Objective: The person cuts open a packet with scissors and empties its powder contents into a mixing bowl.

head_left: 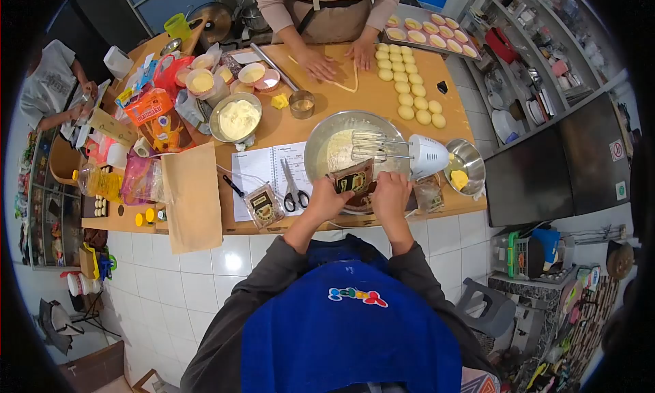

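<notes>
My left hand [329,199] and my right hand [391,196] both pinch a small brown packet [354,179] with a dark printed label. They hold it over the near rim of a large metal mixing bowl [315,142] with a pale mixture [339,151] inside. A white hand mixer [428,155] rests across the bowl's right rim, its beaters [372,144] above the mixture. Left of my hands, a similar packet [264,206] and black-handled scissors [294,188] lie on an open spiral notebook [250,166]. Whether the held packet is torn open I cannot tell.
Opposite me, a co-worker's hands [316,65] press a thin dough strip [346,88]. Several dough balls [402,86] sit at the right. A smaller metal bowl [475,162] stands right of the mixer. Brown paper [193,202] overhangs the front edge. Another person [51,86] is at far left.
</notes>
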Tool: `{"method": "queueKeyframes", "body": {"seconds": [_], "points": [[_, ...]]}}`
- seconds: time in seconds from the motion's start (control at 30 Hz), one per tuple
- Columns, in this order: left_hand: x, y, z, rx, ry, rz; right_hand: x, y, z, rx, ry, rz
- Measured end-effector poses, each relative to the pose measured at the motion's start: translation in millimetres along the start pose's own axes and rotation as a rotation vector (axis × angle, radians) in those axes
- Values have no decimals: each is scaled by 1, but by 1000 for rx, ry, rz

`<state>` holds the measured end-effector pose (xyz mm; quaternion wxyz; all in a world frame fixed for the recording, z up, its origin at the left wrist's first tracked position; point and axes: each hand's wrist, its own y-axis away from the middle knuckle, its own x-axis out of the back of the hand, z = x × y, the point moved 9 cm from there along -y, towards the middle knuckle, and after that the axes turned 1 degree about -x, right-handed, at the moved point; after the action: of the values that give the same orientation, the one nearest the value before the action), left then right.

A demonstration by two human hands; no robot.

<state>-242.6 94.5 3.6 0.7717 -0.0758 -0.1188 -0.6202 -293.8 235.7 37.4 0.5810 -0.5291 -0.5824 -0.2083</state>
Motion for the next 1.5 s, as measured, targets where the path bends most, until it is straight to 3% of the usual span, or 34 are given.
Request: {"method": "queueKeyframes", "body": {"seconds": [0.27, 0.37, 0.47, 0.57, 0.6, 0.7, 0.8, 0.9, 0.93, 1.03, 1.13, 1.27, 1.37, 1.5], "points": [[-3, 5, 10, 6, -104, 11, -7, 4, 7, -59, -47, 39], [4, 12, 11, 56, -162, 15, -14, -1, 43, -90, 10, 77], [18, 17, 4, 103, -171, 56, 10, -10, 49, -77, -62, 73], [17, 10, 8, 33, -207, 96, -11, -2, 54, -235, -550, -25], [16, 8, 10, 1, -202, 104, -19, 0, 54, -316, -589, -136], [17, 6, 10, -15, -206, 104, -28, 5, 56, -401, -643, -193], [13, 7, 5, 15, -161, 76, 7, 1, 42, -237, -581, 144], [10, 7, 14, -87, -134, 96, 31, 1, -9, 193, -385, 217], [10, 8, 19, -144, -133, 108, 15, 2, -10, 198, -263, 108], [14, 8, 16, -34, -220, 91, 44, 3, 2, 50, -322, 327], [11, 7, 13, -13, -174, 78, 33, -1, -18, 217, -337, 172], [11, 4, 14, -13, -161, 100, 24, 6, 14, -58, -401, 253], [16, 8, 13, 44, -170, 102, 1, 9, 35, -418, -889, 58], [11, 8, 15, 56, -113, 90, -1, 12, 45, -484, -915, 163]]}}
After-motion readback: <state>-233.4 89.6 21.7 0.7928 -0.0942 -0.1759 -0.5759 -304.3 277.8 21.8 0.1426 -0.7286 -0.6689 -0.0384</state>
